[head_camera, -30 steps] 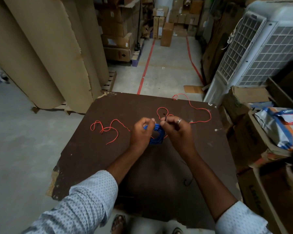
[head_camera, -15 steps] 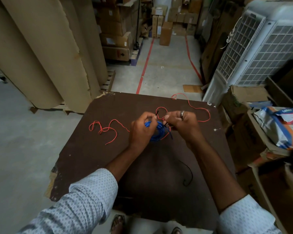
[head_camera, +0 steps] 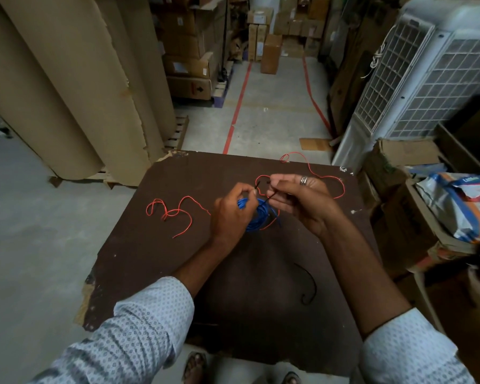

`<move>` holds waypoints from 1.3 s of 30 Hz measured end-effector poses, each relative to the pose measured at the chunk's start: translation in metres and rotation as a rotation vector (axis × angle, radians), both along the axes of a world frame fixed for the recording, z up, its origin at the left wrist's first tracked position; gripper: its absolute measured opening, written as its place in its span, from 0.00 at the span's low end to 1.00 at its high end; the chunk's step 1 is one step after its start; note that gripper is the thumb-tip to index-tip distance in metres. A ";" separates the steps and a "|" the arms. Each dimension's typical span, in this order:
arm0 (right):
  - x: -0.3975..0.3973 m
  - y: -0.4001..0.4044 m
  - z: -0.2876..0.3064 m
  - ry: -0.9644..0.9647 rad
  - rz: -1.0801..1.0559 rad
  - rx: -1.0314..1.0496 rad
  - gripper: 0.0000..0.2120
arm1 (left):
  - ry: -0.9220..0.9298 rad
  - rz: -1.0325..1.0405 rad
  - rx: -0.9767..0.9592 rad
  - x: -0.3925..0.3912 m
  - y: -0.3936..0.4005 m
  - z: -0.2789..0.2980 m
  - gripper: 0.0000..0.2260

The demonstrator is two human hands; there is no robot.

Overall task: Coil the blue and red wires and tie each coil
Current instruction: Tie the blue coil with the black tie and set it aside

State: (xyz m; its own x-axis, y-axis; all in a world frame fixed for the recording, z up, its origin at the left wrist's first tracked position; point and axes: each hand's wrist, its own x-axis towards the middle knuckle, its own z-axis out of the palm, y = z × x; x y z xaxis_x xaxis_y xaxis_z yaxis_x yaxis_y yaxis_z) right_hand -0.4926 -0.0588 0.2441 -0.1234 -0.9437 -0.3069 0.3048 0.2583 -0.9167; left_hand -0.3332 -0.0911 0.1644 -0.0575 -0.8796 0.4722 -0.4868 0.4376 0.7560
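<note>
Left hand (head_camera: 229,214) pinning the blue coil (head_camera: 257,217) and one black tie (head_camera: 270,196) end, right hand (head_camera: 297,200) pinching the other; pull both ends evenly; keep loops bunched.

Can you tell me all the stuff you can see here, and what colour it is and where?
blue coil: 1, blue, mid table, between the hands
red wire: 1, red, loose across the far half of the table
black tie: 1, black, pinched over the coil
black wire: 1, black, near right of table
table: 1, dark brown, centre
rolls: several, tan, far left
boxes: many, brown, back aisle
cooler: 1, white, right
bag: 1, white, blue and orange, right
left hand: holds coil and tie
right hand: pinches tie
</note>
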 end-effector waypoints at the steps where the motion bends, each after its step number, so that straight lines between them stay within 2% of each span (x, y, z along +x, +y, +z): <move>1: 0.000 0.000 0.000 0.037 0.007 -0.004 0.07 | -0.001 0.000 -0.009 0.000 0.000 0.001 0.03; 6: 0.001 -0.001 0.000 0.246 0.038 -0.027 0.09 | -0.003 -0.004 -0.016 0.002 -0.002 0.001 0.02; 8: 0.001 -0.002 0.001 0.274 0.052 -0.039 0.08 | 0.000 -0.006 -0.006 0.003 -0.003 0.001 0.03; 18: 0.005 -0.003 0.003 0.281 0.011 -0.049 0.12 | 0.040 -0.033 -0.023 -0.003 -0.004 0.006 0.04; 25: 0.012 0.000 0.010 0.303 -0.101 -0.079 0.07 | 0.010 -0.032 -0.134 -0.010 -0.012 0.011 0.05; 34: 0.015 0.000 0.021 0.223 -0.179 -0.124 0.05 | -0.042 -0.064 -0.250 -0.011 -0.020 0.014 0.04; 39: 0.017 -0.002 0.020 0.214 -0.229 -0.142 0.09 | -0.059 -0.005 -0.289 -0.012 -0.022 0.015 0.07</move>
